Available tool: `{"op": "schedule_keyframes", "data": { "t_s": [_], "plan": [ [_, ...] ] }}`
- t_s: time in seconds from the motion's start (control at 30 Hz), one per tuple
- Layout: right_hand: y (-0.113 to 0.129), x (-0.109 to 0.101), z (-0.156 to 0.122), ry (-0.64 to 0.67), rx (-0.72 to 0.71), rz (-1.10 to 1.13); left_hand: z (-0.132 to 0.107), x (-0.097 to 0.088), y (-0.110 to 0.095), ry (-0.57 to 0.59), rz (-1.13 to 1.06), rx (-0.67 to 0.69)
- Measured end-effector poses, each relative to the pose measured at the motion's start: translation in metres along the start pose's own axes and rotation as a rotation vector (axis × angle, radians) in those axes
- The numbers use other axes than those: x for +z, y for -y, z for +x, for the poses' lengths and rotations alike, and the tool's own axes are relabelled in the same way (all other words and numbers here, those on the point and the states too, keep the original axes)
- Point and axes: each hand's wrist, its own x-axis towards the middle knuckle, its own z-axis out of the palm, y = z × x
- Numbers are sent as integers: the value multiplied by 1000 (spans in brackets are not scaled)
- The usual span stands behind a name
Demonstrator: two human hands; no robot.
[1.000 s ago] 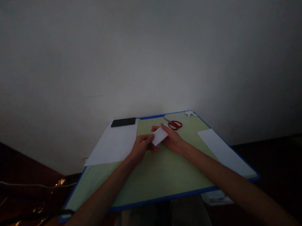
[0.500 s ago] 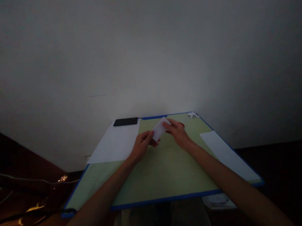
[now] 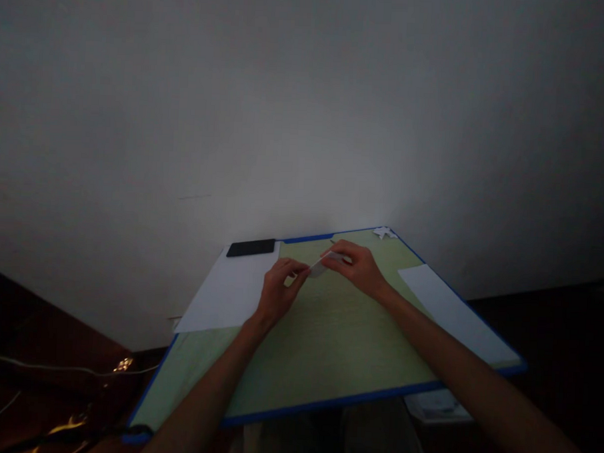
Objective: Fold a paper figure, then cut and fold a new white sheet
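Note:
A small folded piece of white paper [image 3: 319,265] is held between both hands above the green board [image 3: 327,348]. My left hand [image 3: 278,293] pinches its near-left end with thumb and fingers. My right hand [image 3: 359,268] grips its far-right end, fingers curled over it. The paper is seen almost edge-on, so little of its face shows. The red scissors lie hidden behind my right hand.
A large white sheet [image 3: 230,289] lies at the board's left, with a black phone [image 3: 251,247] at its far corner. A long white strip [image 3: 451,311] lies along the right edge. A small white paper cut-out [image 3: 384,233] sits at the far corner. Cables [image 3: 50,366] lie on the dark floor at left.
Both hands have turned the paper from face-up to nearly edge-on. My right hand moved from beside the scissors to over them, hiding them.

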Motion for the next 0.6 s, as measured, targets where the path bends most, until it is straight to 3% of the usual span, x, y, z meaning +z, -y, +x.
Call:
{"op": "schedule_keyframes", "data": {
  "t_s": [0.17,0.3,0.43,0.6],
  "plan": [
    [-10,-3,2,-11,92,69,-3,4,-1,183,-113,-172],
    [-15,0,1,-75,158,117,-4,7,-3,198,-123,-199],
    [-15,4,0,-98,124,60,-5,7,-4,206,-129,-241],
    [-9,10,0,-28,102,-24,-7,5,-11,205,-236,-314]
  ]
}}
